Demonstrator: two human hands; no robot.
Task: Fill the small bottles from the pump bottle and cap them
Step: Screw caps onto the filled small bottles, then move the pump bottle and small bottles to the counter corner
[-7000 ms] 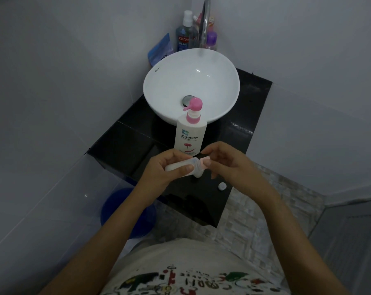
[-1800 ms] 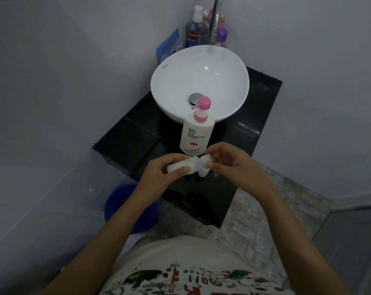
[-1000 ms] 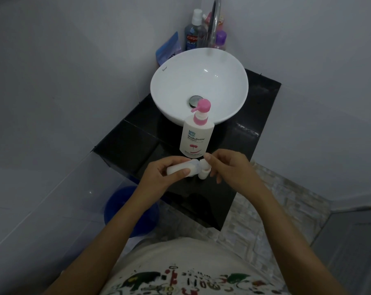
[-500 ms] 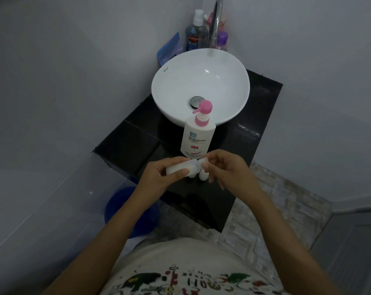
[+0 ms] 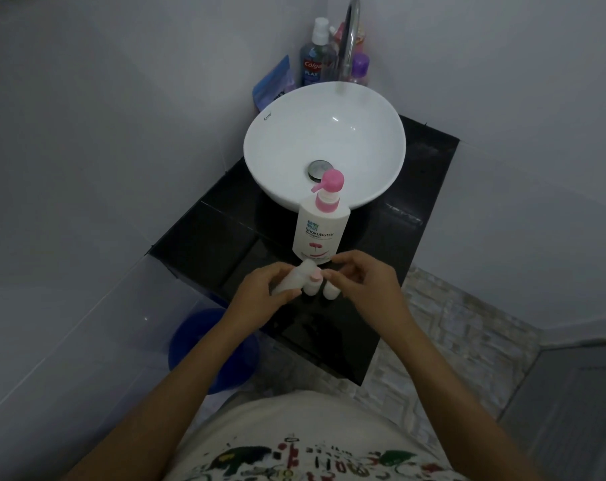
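Observation:
The white pump bottle (image 5: 319, 234) with a pink pump head stands on the black counter (image 5: 204, 244), just in front of the sink. My left hand (image 5: 259, 291) holds a small white bottle (image 5: 289, 281), tilted over the counter's near part. Two more small bottles stand upright there, one (image 5: 310, 287) with a pinkish top and one (image 5: 331, 290) white, between my hands. My right hand (image 5: 364, 282) hovers beside them with loosely curled fingers, apart from the held bottle. Whether the held bottle carries a cap is hidden by my fingers.
A white bowl sink (image 5: 259, 140) fills the back of the counter under a chrome faucet (image 5: 350, 36). Behind it stand a mouthwash bottle (image 5: 313, 64), a purple bottle (image 5: 360, 69) and a blue pouch (image 5: 273, 85). A blue bucket (image 5: 204, 345) sits on the floor, left of the counter.
My right hand has come off the top of the small bottle. My left hand has drawn that bottle slightly left, uncovering two small bottles standing on the counter.

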